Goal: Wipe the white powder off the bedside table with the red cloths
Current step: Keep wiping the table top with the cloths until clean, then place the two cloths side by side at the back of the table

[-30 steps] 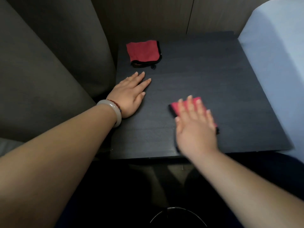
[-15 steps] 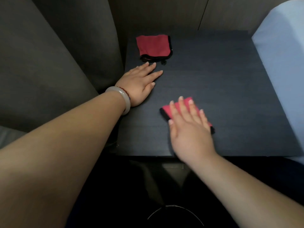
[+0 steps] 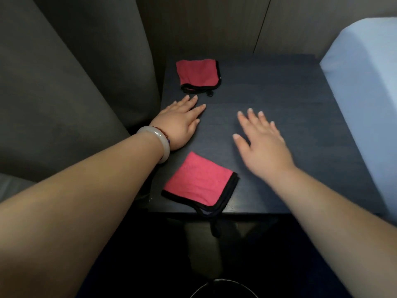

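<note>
The dark bedside table shows no white powder that I can make out. One folded red cloth with black trim lies at the table's front edge, a corner hanging over it. A second red cloth lies at the back left. My left hand rests flat on the table's left side, between the two cloths, fingers apart, a pale bangle on the wrist. My right hand hovers over the middle of the table, fingers spread, holding nothing, to the right of the near cloth.
A dark grey upholstered surface rises along the table's left edge. A pale blue mattress borders the right side. Wood panelling stands behind. Below the front edge the floor is dark, with a round dark rim at the bottom.
My right hand has let go of the near red cloth and moved forward and right over the table. The cloth now lies uncovered at the front edge. My left hand stays flat.
</note>
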Action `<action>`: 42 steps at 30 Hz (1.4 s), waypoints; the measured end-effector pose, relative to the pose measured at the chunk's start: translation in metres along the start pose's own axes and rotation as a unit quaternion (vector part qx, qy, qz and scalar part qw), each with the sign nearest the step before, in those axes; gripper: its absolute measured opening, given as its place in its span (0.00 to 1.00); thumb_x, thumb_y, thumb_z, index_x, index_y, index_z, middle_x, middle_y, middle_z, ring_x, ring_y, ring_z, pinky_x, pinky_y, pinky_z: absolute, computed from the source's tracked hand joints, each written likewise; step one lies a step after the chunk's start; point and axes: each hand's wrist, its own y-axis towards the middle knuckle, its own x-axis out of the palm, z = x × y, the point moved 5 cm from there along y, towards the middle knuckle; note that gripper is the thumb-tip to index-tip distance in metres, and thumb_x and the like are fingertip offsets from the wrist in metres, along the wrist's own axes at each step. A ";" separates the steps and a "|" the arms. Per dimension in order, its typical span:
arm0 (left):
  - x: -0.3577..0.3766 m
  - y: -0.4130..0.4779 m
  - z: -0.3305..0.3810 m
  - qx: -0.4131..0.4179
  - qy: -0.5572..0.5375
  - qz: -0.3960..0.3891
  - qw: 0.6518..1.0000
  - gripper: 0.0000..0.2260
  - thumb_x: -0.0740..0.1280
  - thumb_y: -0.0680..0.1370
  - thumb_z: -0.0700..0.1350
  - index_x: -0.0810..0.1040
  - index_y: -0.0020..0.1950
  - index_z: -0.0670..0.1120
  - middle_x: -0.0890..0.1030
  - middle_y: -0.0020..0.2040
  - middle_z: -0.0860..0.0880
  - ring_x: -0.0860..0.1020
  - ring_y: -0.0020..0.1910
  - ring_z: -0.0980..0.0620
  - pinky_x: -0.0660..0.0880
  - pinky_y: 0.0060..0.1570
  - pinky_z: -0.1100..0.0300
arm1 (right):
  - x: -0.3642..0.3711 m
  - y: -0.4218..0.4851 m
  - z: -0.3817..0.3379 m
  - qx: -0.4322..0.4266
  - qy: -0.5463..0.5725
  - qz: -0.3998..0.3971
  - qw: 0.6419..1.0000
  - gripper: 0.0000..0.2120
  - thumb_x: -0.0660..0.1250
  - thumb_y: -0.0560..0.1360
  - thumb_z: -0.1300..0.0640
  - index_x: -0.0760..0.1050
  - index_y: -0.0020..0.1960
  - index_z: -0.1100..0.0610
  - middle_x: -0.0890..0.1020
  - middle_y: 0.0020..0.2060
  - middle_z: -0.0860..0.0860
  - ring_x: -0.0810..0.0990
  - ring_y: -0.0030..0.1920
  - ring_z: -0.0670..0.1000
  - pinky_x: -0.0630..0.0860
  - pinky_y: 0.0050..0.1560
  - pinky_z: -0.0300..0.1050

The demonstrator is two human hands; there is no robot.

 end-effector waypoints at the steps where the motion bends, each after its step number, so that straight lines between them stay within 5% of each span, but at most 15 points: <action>1: -0.004 -0.005 0.006 -0.019 -0.015 0.011 1.000 0.22 0.53 0.84 0.48 0.59 0.78 0.47 0.55 0.80 0.46 0.51 0.78 0.47 0.48 0.76 0.54 | 0.001 0.007 0.013 0.020 -0.034 -0.012 0.999 0.28 0.50 0.81 0.42 0.52 0.79 0.48 0.53 0.79 0.50 0.48 0.78 0.52 0.45 0.77 0.51; 5: -0.016 -0.050 0.057 -0.059 -0.082 0.084 0.991 0.25 0.52 0.81 0.52 0.66 0.75 0.42 0.60 0.78 0.43 0.56 0.78 0.46 0.51 0.76 0.53 | 0.008 0.009 0.016 0.020 -0.072 -0.010 0.997 0.28 0.47 0.81 0.41 0.50 0.79 0.46 0.50 0.79 0.49 0.46 0.78 0.51 0.44 0.77 0.51; 11: 0.023 -0.098 0.093 -0.106 -0.009 -0.025 0.994 0.33 0.46 0.79 0.66 0.42 0.80 0.53 0.39 0.80 0.49 0.37 0.78 0.50 0.38 0.75 0.50 | 0.006 0.009 0.016 0.022 -0.067 -0.012 0.997 0.28 0.45 0.81 0.40 0.48 0.79 0.45 0.48 0.79 0.48 0.45 0.78 0.50 0.42 0.77 0.49; 20: 0.019 -0.068 0.071 -0.098 -0.008 0.021 0.995 0.32 0.47 0.78 0.67 0.48 0.80 0.56 0.45 0.80 0.50 0.41 0.78 0.51 0.39 0.76 0.52 | -0.002 0.025 0.004 0.027 -0.056 0.030 0.998 0.26 0.52 0.80 0.42 0.55 0.77 0.46 0.56 0.78 0.49 0.53 0.78 0.52 0.51 0.75 0.54; 27: 0.017 -0.067 0.070 -0.085 -0.014 0.056 0.995 0.31 0.46 0.78 0.66 0.48 0.79 0.57 0.44 0.80 0.51 0.41 0.78 0.52 0.38 0.75 0.53 | 0.005 0.122 -0.052 -0.072 -0.020 -0.004 0.997 0.28 0.56 0.81 0.51 0.50 0.77 0.40 0.49 0.79 0.47 0.50 0.78 0.56 0.53 0.73 0.58; 33: 0.018 -0.066 0.069 -0.083 -0.023 0.065 0.994 0.31 0.46 0.78 0.66 0.47 0.79 0.58 0.43 0.80 0.52 0.40 0.78 0.52 0.37 0.75 0.53 | 0.000 0.151 -0.065 -0.083 -0.079 -0.011 0.993 0.25 0.53 0.79 0.66 0.63 0.75 0.56 0.62 0.76 0.56 0.63 0.73 0.59 0.65 0.69 0.53; 39: 0.021 -0.067 0.069 -0.089 -0.014 0.074 0.993 0.32 0.46 0.77 0.67 0.51 0.79 0.57 0.47 0.81 0.51 0.42 0.79 0.51 0.38 0.75 0.53 | -0.030 0.119 -0.008 0.005 -0.085 0.069 0.994 0.16 0.54 0.75 0.69 0.71 0.61 0.64 0.77 0.58 0.63 0.78 0.57 0.64 0.73 0.52 0.53; 42: 0.020 -0.066 0.068 -0.090 -0.015 0.074 0.993 0.31 0.47 0.77 0.67 0.51 0.79 0.57 0.47 0.81 0.51 0.43 0.79 0.51 0.39 0.76 0.53 | -0.037 0.103 0.035 0.082 -0.058 0.070 0.993 0.17 0.54 0.76 0.70 0.70 0.63 0.63 0.71 0.67 0.63 0.71 0.66 0.64 0.71 0.58 0.55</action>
